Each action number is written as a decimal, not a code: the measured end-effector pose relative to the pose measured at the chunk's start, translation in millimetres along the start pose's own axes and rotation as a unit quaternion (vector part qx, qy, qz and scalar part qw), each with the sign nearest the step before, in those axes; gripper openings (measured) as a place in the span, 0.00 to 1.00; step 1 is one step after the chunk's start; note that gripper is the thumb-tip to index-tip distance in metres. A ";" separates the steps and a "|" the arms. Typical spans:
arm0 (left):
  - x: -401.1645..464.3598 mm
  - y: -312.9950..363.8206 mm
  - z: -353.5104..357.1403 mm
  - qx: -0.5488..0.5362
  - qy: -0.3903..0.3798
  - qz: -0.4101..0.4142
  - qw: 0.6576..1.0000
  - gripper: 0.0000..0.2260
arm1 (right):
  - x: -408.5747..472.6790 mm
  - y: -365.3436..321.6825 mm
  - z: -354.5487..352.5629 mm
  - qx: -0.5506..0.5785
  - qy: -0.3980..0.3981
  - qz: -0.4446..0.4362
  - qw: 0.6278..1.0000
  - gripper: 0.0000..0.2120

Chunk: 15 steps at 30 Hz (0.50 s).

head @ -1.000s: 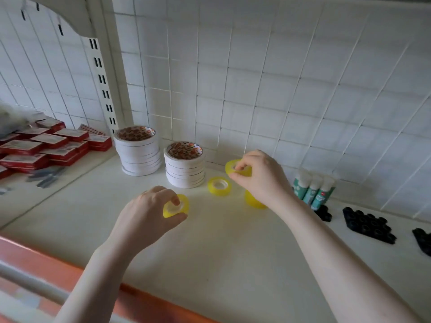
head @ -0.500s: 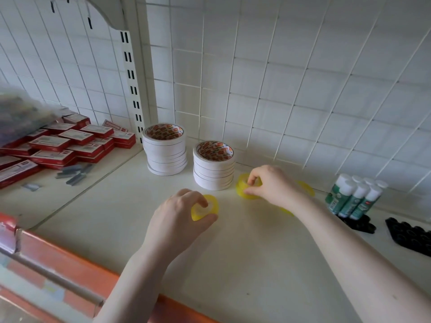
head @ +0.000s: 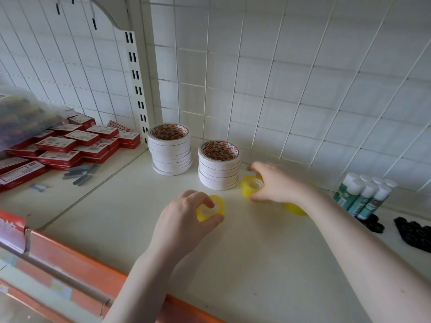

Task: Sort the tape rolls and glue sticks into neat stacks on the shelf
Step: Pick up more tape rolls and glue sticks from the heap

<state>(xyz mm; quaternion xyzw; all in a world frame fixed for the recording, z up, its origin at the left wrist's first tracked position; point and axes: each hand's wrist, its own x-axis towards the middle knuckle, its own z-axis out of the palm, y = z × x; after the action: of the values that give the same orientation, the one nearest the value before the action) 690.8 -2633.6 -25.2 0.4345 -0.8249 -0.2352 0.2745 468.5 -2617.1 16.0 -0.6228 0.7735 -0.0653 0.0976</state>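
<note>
My left hand (head: 184, 213) grips a small yellow tape roll (head: 213, 209) just above the cream shelf (head: 245, 257). To its right, my right hand (head: 275, 183) holds a short stack of yellow tape rolls (head: 250, 186) standing on the shelf beside the white stacks. Another yellow roll (head: 296, 209) shows under my right wrist, partly hidden. Two stacks of white tape rolls stand at the back: a taller one (head: 169, 152) on the left and a second (head: 218, 165) next to it. Several glue sticks (head: 363, 194) with white caps stand at the right.
Red staple boxes (head: 70, 145) and loose grey staples (head: 80, 173) lie on the neighbouring shelf to the left, under a plastic bag (head: 21, 113). Black plastic trays (head: 415, 231) sit at the far right. A white wire grid (head: 279, 78) backs the shelf; an orange rail (head: 77, 262) edges its front.
My right hand has set its yellow roll down onto another one next to the white stack. My left hand keeps its roll, and the camera has moved closer and left.
</note>
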 end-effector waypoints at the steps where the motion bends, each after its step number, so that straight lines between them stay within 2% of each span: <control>1: 0.0 -0.2 0.2 0.000 0.001 -0.001 1.000 0.11 | 0.1 -0.5 -0.7 -0.006 -0.006 0.001 1.000 0.36; 3: 0.1 -0.2 0.3 -0.001 0.002 -0.005 1.000 0.11 | 0.5 -0.4 -1.4 -0.018 -0.018 0.003 1.000 0.37; 7: -0.3 0.1 0.0 0.000 0.000 -0.008 1.000 0.11 | -0.7 -1.0 -3.0 -0.030 -0.029 -0.001 0.999 0.29; 15: 0.5 1.2 -0.6 0.000 -0.001 -0.009 1.000 0.10 | -2.5 0.4 -3.6 -0.042 -0.024 -0.003 0.999 0.26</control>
<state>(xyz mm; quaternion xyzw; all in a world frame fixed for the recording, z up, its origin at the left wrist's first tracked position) 690.3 -2633.5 -23.9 0.4412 -0.8214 -0.2381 0.2718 467.7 -2614.7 19.6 -0.6304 0.7709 -0.0182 0.0894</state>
